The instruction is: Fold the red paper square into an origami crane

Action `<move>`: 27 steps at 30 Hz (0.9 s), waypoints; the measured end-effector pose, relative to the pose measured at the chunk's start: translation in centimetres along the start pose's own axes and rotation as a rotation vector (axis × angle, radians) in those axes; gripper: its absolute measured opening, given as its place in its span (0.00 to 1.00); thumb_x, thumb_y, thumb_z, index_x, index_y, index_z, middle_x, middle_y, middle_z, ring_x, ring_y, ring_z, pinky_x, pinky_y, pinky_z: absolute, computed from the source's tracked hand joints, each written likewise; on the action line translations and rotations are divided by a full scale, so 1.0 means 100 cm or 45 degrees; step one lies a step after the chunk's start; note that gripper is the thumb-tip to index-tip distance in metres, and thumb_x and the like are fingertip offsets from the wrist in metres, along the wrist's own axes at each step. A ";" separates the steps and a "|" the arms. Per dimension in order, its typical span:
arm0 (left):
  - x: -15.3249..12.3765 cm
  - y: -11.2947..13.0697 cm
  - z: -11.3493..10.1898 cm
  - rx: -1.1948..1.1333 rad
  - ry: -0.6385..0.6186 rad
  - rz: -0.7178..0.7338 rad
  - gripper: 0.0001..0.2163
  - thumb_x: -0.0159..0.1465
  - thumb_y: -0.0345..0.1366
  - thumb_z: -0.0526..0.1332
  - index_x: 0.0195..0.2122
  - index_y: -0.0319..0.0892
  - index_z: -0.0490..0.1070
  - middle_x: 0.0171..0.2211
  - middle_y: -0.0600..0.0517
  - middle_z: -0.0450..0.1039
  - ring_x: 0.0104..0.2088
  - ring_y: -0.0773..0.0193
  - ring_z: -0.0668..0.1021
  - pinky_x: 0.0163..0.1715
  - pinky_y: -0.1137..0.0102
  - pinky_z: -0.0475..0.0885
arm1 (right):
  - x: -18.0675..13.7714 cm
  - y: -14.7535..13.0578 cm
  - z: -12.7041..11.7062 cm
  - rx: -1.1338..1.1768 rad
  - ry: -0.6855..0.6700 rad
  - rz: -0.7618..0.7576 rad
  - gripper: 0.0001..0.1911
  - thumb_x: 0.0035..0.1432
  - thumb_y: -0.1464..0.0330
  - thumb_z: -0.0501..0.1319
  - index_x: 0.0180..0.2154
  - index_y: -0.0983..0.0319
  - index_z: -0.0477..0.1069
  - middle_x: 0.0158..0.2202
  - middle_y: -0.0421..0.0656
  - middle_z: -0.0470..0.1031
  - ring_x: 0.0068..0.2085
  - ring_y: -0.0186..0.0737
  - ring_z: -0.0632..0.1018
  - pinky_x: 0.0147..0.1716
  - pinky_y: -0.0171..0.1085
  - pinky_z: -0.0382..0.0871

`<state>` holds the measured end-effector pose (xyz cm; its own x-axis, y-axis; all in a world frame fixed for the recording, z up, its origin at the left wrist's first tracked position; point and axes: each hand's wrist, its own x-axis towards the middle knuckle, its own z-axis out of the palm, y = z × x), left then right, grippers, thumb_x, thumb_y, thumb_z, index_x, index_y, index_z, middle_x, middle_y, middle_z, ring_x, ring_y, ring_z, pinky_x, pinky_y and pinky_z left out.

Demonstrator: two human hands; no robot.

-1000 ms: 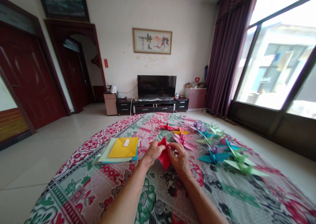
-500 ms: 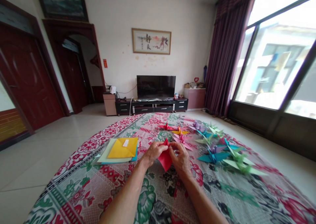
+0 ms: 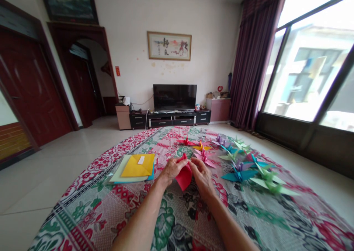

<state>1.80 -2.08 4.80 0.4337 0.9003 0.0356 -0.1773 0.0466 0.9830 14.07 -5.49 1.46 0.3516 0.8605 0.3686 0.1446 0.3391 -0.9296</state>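
Between my hands is a piece of folded red origami paper (image 3: 184, 178), its wide part hanging down and a narrow tip poking up above my fingers. My left hand (image 3: 173, 169) pinches it near the upper left edge. On the other side my right hand (image 3: 203, 175) holds its upper right edge between thumb and fingertips. Just beyond my right hand sits a pink paper crane (image 3: 204, 157), with an orange crane (image 3: 201, 147) and a red crane (image 3: 187, 141) farther back.
A stack of square paper, yellow on top (image 3: 138, 166), lies left of my hands. Several blue, green and purple cranes (image 3: 240, 175) spread over the right side. A patterned cloth (image 3: 129, 210) covers the round table. Beyond stands a television (image 3: 175, 98).
The red paper has shifted slightly left and tilted, its lower point now further left. My right fingers have moved a little at its edge; both hands still hold it.
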 end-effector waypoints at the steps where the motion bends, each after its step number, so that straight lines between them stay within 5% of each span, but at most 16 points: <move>1: 0.001 0.000 0.000 -0.011 0.010 0.023 0.16 0.50 0.46 0.65 0.31 0.36 0.74 0.21 0.51 0.73 0.20 0.68 0.72 0.22 0.74 0.63 | 0.000 -0.001 0.000 0.104 -0.046 0.088 0.21 0.51 0.56 0.59 0.42 0.62 0.70 0.39 0.47 0.76 0.38 0.44 0.77 0.32 0.38 0.73; 6: 0.008 -0.006 -0.002 0.053 0.127 0.196 0.20 0.54 0.48 0.61 0.40 0.37 0.74 0.25 0.51 0.76 0.26 0.64 0.75 0.25 0.74 0.66 | -0.002 -0.005 -0.001 0.454 -0.291 0.320 0.24 0.55 0.53 0.54 0.49 0.59 0.66 0.46 0.46 0.74 0.40 0.44 0.78 0.32 0.38 0.74; 10: 0.011 -0.012 -0.002 0.263 0.200 0.364 0.19 0.58 0.47 0.57 0.41 0.38 0.75 0.34 0.49 0.77 0.35 0.60 0.76 0.32 0.73 0.68 | -0.004 -0.005 0.003 0.591 -0.376 0.322 0.25 0.51 0.59 0.60 0.50 0.58 0.65 0.44 0.45 0.75 0.38 0.44 0.78 0.33 0.39 0.73; 16: 0.013 -0.018 -0.001 0.545 0.250 0.547 0.15 0.60 0.43 0.55 0.41 0.41 0.75 0.38 0.48 0.76 0.42 0.61 0.75 0.44 0.72 0.66 | -0.003 -0.004 0.007 0.524 -0.220 0.308 0.23 0.43 0.65 0.62 0.44 0.62 0.70 0.34 0.43 0.78 0.30 0.41 0.78 0.29 0.37 0.72; 27: 0.003 -0.005 0.007 0.814 0.421 0.589 0.09 0.54 0.34 0.58 0.32 0.39 0.75 0.28 0.50 0.76 0.30 0.65 0.75 0.32 0.74 0.68 | 0.003 0.004 0.004 0.334 0.066 0.213 0.23 0.40 0.68 0.62 0.43 0.60 0.68 0.37 0.42 0.77 0.32 0.40 0.77 0.29 0.35 0.71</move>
<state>2.66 -2.16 4.45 0.1428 0.8532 0.5017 0.3023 -0.5203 0.7987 13.89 -4.91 1.18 0.3978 0.8946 0.2037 -0.1606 0.2865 -0.9445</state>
